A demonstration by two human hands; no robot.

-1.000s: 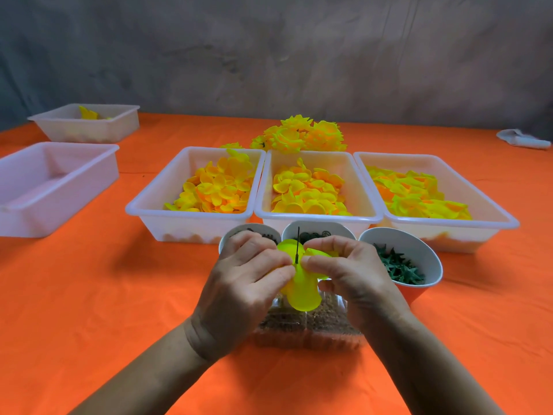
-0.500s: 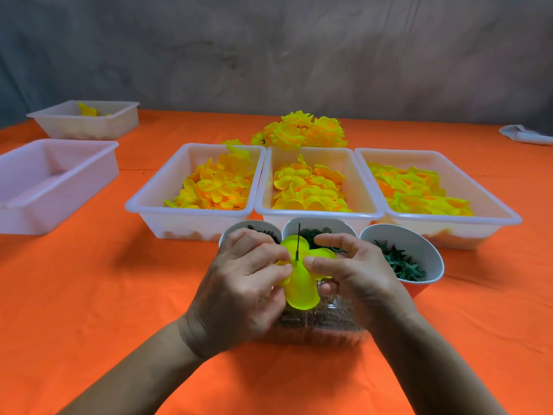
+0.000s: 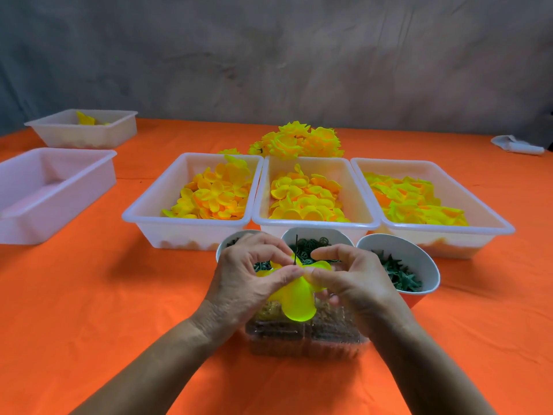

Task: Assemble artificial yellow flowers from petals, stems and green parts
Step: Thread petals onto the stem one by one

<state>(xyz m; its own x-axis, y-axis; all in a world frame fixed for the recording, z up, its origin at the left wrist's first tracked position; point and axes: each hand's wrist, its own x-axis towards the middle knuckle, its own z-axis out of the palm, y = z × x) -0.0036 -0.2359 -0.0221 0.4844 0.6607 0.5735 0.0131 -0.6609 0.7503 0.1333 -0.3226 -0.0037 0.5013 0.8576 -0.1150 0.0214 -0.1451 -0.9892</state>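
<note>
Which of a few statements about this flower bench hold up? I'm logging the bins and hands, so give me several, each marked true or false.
1. Both hands pinch the yellow petal piece. True: left hand, right hand.
2. A thin dark stem sticks up through the petal piece. True.
3. The near left bin is full of petals. False: no petals show in it.
4. The right cup holds yellow petals. False: dark green parts.
5. Finished flowers lie behind the three petal bins. True.
</note>
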